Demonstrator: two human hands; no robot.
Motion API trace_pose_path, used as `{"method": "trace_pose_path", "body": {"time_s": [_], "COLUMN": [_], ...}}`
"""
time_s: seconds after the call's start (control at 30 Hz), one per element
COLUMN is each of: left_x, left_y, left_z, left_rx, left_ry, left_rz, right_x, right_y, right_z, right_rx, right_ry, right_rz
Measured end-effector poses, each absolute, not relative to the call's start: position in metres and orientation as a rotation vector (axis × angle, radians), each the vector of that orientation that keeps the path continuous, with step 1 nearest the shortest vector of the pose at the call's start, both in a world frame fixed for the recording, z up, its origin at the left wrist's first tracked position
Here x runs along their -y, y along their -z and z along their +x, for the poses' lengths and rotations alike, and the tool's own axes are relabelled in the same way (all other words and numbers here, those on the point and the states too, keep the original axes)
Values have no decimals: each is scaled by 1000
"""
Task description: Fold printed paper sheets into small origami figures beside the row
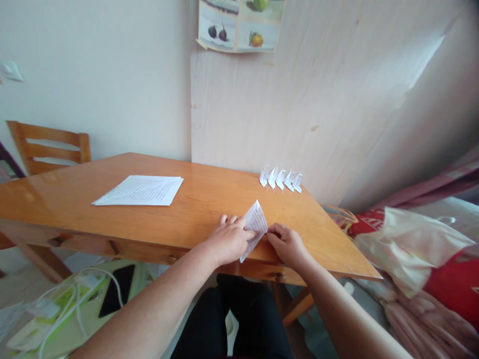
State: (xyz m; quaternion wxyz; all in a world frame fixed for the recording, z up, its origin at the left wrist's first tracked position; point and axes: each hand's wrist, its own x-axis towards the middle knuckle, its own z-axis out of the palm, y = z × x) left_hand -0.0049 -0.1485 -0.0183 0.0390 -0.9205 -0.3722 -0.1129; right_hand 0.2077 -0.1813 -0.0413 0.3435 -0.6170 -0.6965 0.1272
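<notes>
A folded sheet of printed paper stands near the table's front edge, its pointed top tipped upward. My left hand holds it from the left, with a finger lying across the printed face. On the other side, my right hand pinches the paper's right edge between thumb and curled fingers. Farther back on the table, several small folded paper pieces stand in a row by the wall. To the left lies a flat stack of printed sheets.
The wooden table has its back edge against the wall. A wooden chair is at the far left. Below the table, a pale green surface carries cables and a dark phone. Bags and cloth are piled at the right.
</notes>
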Motion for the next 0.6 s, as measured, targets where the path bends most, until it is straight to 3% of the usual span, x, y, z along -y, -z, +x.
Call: {"method": "trace_pose_path", "body": {"time_s": [0.6], "left_x": [148], "left_y": [18], "left_z": [-3], "left_rx": [1120], "left_ry": [339], "left_rz": [-2814], "right_x": [174], "right_y": [42], "right_z": [203], "right_rx": [1729], "right_ry": [-404], "right_rz": [-1608]}}
